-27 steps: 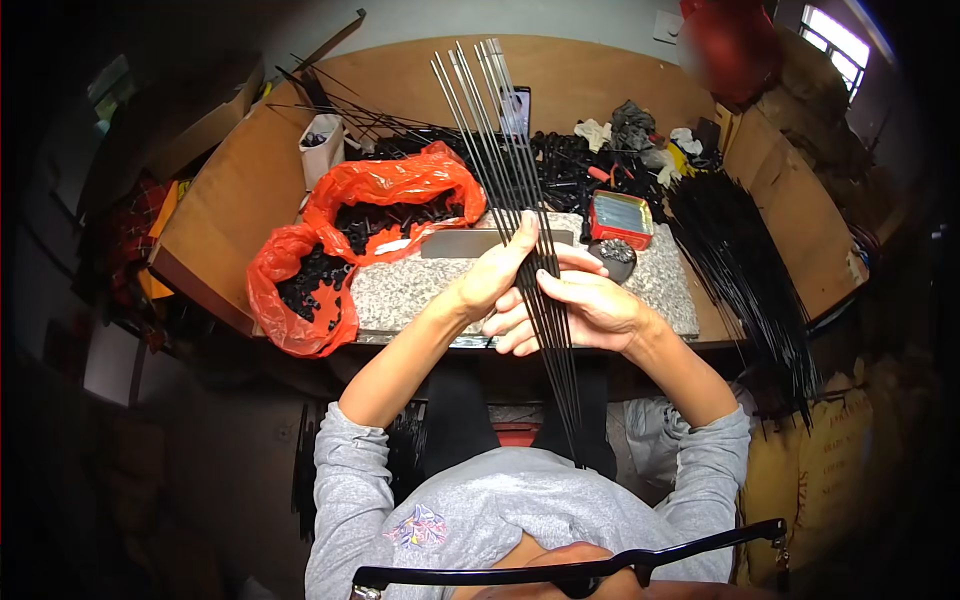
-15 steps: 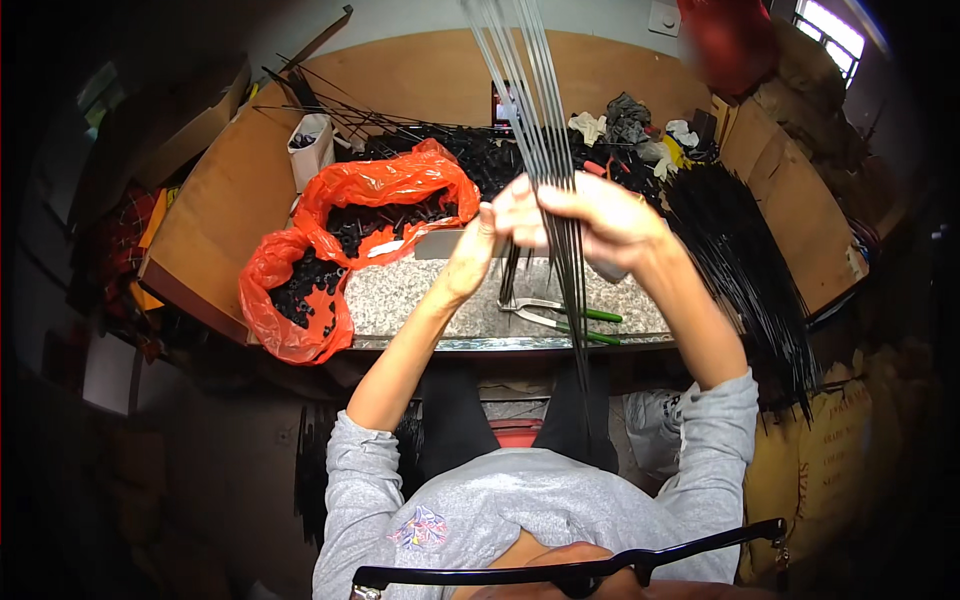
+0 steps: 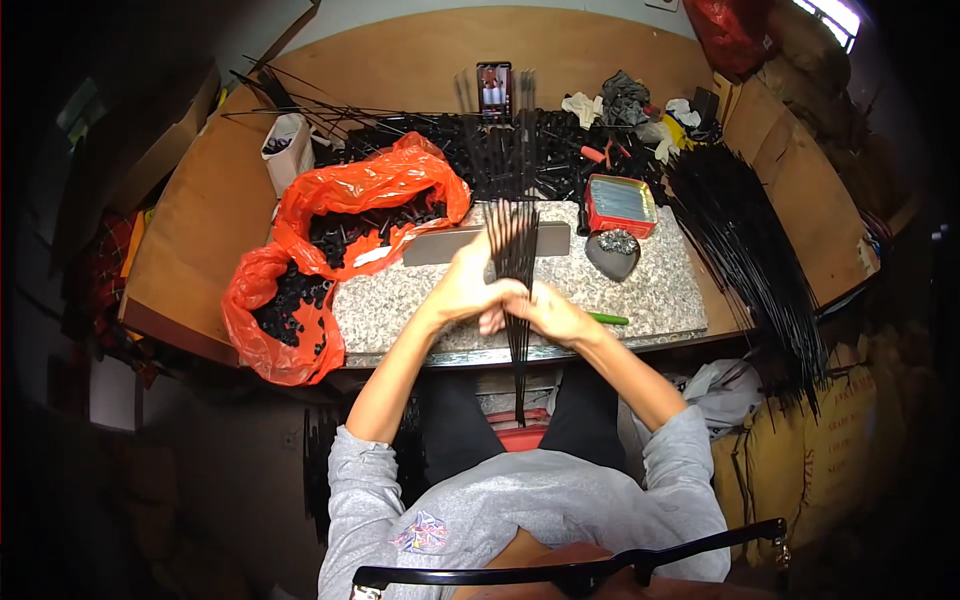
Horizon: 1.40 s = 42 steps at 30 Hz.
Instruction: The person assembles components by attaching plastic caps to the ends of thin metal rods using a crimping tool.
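Note:
A bundle of thin dark rods [image 3: 514,262] stands roughly upright before me, its far tips spread and blurred, its near ends reaching past the table edge. My left hand [image 3: 468,288] is closed around the bundle, thumb across the front and fingers partly hidden behind. Just below it, my right hand [image 3: 552,312] is closed on the same rods, its fingertips partly hidden by them. Beneath the hands lies a speckled stone slab [image 3: 390,317]. One green plier handle [image 3: 608,319] shows beside my right wrist; the rest of the pliers is covered.
On the slab are a grey bar [image 3: 553,239], a red tin [image 3: 622,226] of grey sticks and a dark dish [image 3: 612,263] of small bits. Orange bags [image 3: 298,200] of black parts lie left, a rod pile [image 3: 735,235] right. A phone [image 3: 494,92] stands behind.
Both hands and the bundle have come lower and a little left. My left hand has closed around the rods beside my right. The red tin and dark dish have come into view.

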Each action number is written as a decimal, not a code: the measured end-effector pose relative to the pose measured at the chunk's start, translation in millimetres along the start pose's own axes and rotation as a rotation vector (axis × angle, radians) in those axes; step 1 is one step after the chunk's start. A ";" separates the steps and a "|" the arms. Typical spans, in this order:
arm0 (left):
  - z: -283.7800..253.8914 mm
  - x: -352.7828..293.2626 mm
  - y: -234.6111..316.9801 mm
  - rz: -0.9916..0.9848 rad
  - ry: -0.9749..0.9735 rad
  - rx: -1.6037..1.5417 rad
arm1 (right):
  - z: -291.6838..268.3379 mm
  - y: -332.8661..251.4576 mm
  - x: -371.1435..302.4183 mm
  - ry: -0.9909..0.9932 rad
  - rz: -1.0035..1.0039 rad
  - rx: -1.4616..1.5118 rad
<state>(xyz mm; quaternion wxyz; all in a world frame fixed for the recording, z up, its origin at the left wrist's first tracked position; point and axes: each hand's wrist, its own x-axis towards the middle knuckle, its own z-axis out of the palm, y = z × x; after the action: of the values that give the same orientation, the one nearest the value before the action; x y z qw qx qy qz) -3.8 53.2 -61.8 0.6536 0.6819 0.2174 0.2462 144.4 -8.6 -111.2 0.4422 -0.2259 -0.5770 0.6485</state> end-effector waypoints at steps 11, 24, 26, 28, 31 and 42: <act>13.2 -0.4 -35.9 0.418 -0.223 0.523 | -11.5 -14.8 -78.5 0.240 0.112 -1.357; 48.0 -34.8 -87.7 0.488 -0.275 1.234 | -40.6 -30.7 -127.2 0.460 0.250 -1.697; 51.4 -39.0 -93.2 0.430 -0.152 1.445 | -28.7 -29.8 -122.5 0.458 0.194 -1.615; 53.8 -43.2 -85.6 0.327 -0.106 1.495 | -6.5 -20.0 -113.1 0.398 0.044 -1.408; 54.7 -46.6 -86.6 0.254 -0.003 1.175 | 5.0 25.1 -102.0 0.366 -0.057 -1.143; 50.7 -46.6 -90.7 0.266 -0.020 1.250 | 24.4 26.3 -95.0 0.490 -0.017 -0.985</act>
<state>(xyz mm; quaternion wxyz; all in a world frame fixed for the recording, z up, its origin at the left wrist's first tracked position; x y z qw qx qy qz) -6.6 -10.7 -156.0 0.0984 0.9579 0.2272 0.1456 164.7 -99.7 -151.1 0.4109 -0.5459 -0.6942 0.2264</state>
